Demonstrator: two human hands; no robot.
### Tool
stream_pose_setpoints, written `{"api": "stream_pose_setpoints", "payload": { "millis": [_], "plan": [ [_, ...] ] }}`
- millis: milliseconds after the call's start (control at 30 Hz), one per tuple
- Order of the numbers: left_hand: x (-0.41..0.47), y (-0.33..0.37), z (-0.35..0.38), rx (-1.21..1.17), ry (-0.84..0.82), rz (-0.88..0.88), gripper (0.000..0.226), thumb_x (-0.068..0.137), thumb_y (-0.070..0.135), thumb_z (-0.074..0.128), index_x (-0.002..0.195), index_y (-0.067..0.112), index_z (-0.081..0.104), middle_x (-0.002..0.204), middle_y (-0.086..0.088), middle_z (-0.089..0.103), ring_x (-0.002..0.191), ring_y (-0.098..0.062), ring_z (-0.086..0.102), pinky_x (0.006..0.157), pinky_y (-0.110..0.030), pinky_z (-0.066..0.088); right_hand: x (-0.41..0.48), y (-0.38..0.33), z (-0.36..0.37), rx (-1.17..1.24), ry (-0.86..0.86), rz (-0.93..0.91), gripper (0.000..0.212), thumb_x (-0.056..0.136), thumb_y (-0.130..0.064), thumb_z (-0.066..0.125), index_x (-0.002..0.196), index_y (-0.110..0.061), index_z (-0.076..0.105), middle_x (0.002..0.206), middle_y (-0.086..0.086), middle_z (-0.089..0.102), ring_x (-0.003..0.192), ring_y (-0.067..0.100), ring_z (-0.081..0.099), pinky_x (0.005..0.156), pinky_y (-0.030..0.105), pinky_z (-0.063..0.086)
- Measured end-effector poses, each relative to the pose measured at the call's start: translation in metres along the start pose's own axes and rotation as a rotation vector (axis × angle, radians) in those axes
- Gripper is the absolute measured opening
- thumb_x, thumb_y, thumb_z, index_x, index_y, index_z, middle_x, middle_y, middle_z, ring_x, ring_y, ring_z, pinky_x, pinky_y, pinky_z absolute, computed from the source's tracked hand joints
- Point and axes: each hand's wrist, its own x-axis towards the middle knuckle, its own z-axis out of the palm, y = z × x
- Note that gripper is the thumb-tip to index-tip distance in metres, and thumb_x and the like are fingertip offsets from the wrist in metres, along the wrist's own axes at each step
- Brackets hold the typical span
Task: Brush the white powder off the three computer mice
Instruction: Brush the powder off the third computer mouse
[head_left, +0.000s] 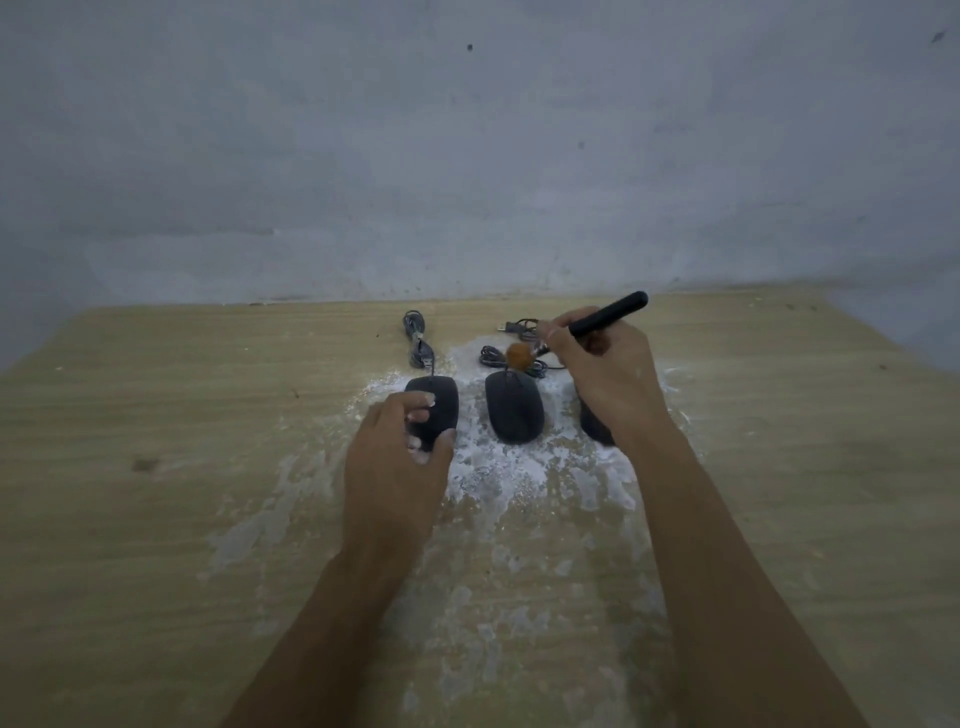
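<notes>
Three dark wired mice lie in a row on a wooden table (156, 415). My left hand (400, 457) grips the left mouse (441, 395) from its near end. The middle mouse (514, 410) lies free and looks mostly clean. My right hand (602, 374) holds a black-handled brush (608, 314), its orange bristle head (518, 356) hovering just beyond the middle mouse's front. The right mouse (595, 428) is largely hidden under my right wrist. White powder (498, 473) is spread on the table around and in front of the mice.
Coiled black cables lie behind the mice: the left cable (415, 338), and the tangle of cables (519, 327) with a USB plug at the back. A grey wall (467, 156) rises right behind the table's far edge. Powder smears reach toward me.
</notes>
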Motion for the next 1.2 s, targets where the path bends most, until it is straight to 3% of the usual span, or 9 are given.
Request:
{"api": "stream_pose_setpoints", "payload": {
  "millis": [67,233,367,567,700,800,867,933,1200],
  "plan": [
    [-0.003,0.009,0.009,0.014,-0.036,0.079,0.028,0.086,0.022,0.074,0.113,0.019,0.065,0.104,0.005,0.065,0.087,-0.01,0.061,0.078,-0.027,0.053,-0.009,0.004,-0.016,-0.043,-0.005,0.006,0.009,0.092,-0.029,0.077,0.084,-0.027,0.075,0.069,0.005,0.072,0.057,0.013,0.059,0.051,0.022,0.048],
    [-0.015,0.032,0.043,0.023,-0.212,0.212,0.015,0.087,0.023,0.071,0.101,0.025,0.068,0.096,0.014,0.063,0.084,0.001,0.058,0.075,-0.01,0.044,-0.025,0.012,-0.07,0.011,0.051,0.079,0.015,0.1,-0.022,0.065,0.095,-0.026,0.078,0.077,-0.01,0.076,0.058,-0.001,0.06,0.052,0.015,0.046],
    [-0.027,0.046,0.068,0.052,-0.33,0.301,0.009,0.089,0.025,0.066,0.098,0.025,0.066,0.096,0.011,0.061,0.085,-0.009,0.056,0.076,-0.025,0.046,-0.037,0.03,-0.108,-0.003,0.213,0.172,0.028,0.105,-0.024,0.052,0.106,-0.025,0.08,0.087,0.003,0.078,0.06,0.008,0.057,0.052,0.026,0.045],
    [-0.042,0.057,0.09,0.083,-0.419,0.391,0.013,0.092,0.026,0.061,0.103,0.022,0.066,0.102,0.007,0.063,0.097,-0.011,0.056,0.083,-0.025,0.045,-0.045,0.063,-0.123,-0.331,0.389,0.145,0.007,0.095,-0.018,0.07,0.099,-0.023,0.067,0.084,-0.015,0.067,0.076,-0.012,0.059,0.06,-0.001,0.041],
    [-0.042,0.058,0.092,0.1,-0.432,0.391,0.015,0.093,0.026,0.061,0.106,0.022,0.065,0.105,0.008,0.063,0.099,-0.01,0.055,0.084,-0.023,0.043,-0.037,0.072,-0.112,-0.401,0.463,0.107,0.006,0.094,-0.016,0.068,0.1,-0.017,0.069,0.082,-0.012,0.064,0.075,-0.013,0.056,0.06,-0.003,0.039],
    [-0.042,0.056,0.092,0.108,-0.423,0.383,0.014,0.093,0.026,0.061,0.106,0.022,0.065,0.105,0.009,0.062,0.098,-0.009,0.054,0.083,-0.021,0.039,-0.029,0.073,-0.099,-0.453,0.404,0.084,0.008,0.097,-0.017,0.066,0.104,-0.014,0.066,0.087,-0.006,0.068,0.076,0.001,0.064,0.064,0.009,0.05],
    [-0.042,0.054,0.092,0.11,-0.418,0.379,0.015,0.093,0.026,0.06,0.106,0.021,0.065,0.105,0.009,0.061,0.098,-0.009,0.053,0.082,-0.02,0.038,-0.025,0.075,-0.093,-0.498,0.365,0.112,0.011,0.098,-0.02,0.065,0.106,-0.013,0.065,0.093,0.0,0.071,0.084,0.018,0.069,0.072,0.033,0.059],
    [-0.041,0.054,0.093,0.111,-0.413,0.375,0.015,0.093,0.026,0.061,0.106,0.021,0.066,0.105,0.01,0.06,0.098,-0.008,0.052,0.084,-0.02,0.038,-0.023,0.078,-0.09,-0.557,0.335,0.149,0.012,0.097,-0.023,0.066,0.105,-0.013,0.066,0.095,0.004,0.072,0.091,0.025,0.067,0.08,0.044,0.058],
    [-0.04,0.053,0.095,0.108,-0.4,0.365,0.015,0.093,0.026,0.061,0.106,0.021,0.067,0.105,0.01,0.062,0.099,-0.009,0.053,0.088,-0.026,0.044,-0.021,0.081,-0.09,-0.75,0.307,0.21,0.013,0.094,-0.028,0.069,0.097,-0.015,0.069,0.092,0.005,0.073,0.096,0.029,0.063,0.09,0.048,0.05]
  ]
}}
